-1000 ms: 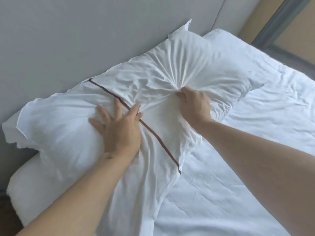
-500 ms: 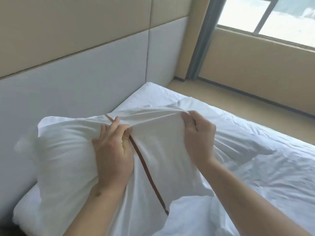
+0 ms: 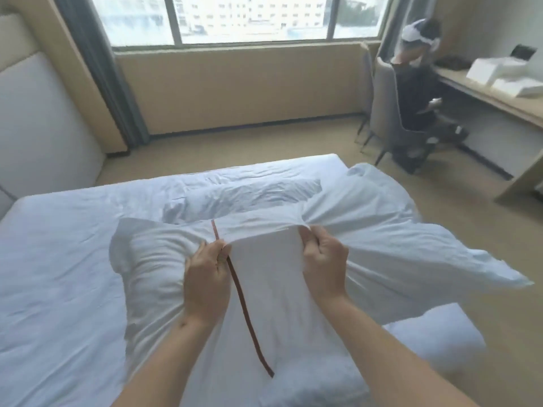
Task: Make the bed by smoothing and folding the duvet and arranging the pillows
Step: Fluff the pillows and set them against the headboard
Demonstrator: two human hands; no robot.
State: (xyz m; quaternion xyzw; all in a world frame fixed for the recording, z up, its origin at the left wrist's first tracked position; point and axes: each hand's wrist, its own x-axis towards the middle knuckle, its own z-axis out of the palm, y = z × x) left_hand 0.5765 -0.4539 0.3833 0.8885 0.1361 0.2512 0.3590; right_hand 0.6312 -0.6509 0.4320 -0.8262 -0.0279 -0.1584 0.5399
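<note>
Pillow (image 3: pixel 152 259) gripped by left hand (image 3: pixel 207 277), right hand (image 3: pixel 324 267), above bed (image 3: pixel 58 245)

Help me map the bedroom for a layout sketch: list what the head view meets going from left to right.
Pale padded headboard → grey curtain → left hand → thin brown trim stripe → right hand → grey chair → wooden desk.
</note>
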